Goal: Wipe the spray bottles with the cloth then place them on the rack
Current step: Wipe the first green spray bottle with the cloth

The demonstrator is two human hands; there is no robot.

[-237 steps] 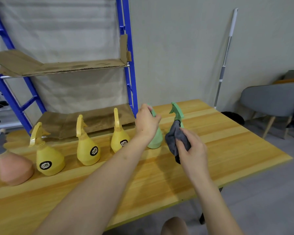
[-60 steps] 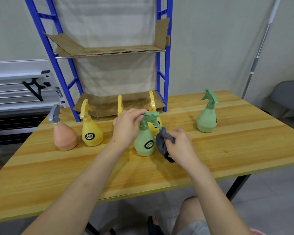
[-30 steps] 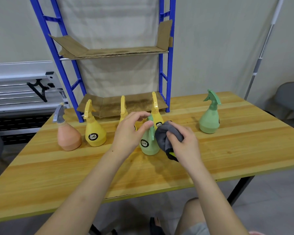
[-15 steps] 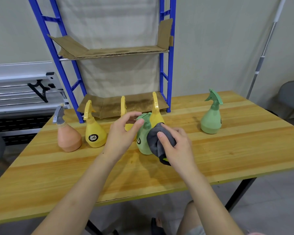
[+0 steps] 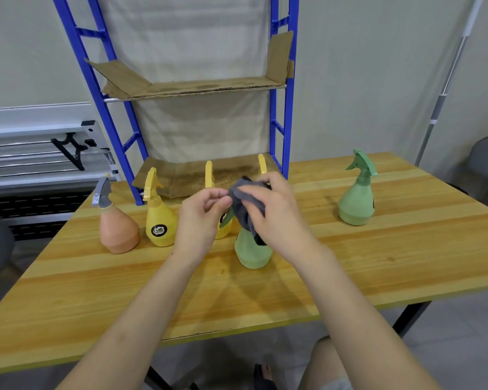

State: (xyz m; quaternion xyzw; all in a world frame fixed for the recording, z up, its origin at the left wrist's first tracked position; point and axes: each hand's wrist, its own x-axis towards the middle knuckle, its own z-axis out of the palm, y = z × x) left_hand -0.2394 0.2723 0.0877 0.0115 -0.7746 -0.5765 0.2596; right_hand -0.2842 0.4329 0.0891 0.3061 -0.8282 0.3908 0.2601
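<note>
A pear-shaped green plastic spray bottle (image 5: 252, 250) stood upright on the wooden table (image 5: 350, 277), in front of the blue metal rack (image 5: 289, 108) lined with cardboard. A soft grey cloth (image 5: 244, 205) was pressed over the bottle's trigger head by the right hand (image 5: 276, 218), fingers curled around the fabric. The left hand (image 5: 200, 220) was pinched at the nozzle beside the cloth. Left of that bottle, yellow bottles (image 5: 159, 220) and a terracotta one (image 5: 117, 230) were lined up; another green bottle (image 5: 357, 202) stood well to its right.

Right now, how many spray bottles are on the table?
6: orange bottle far left, three yellow bottles beside it, two partly hidden by hands, green bottle being wiped, second green bottle far right.
</note>
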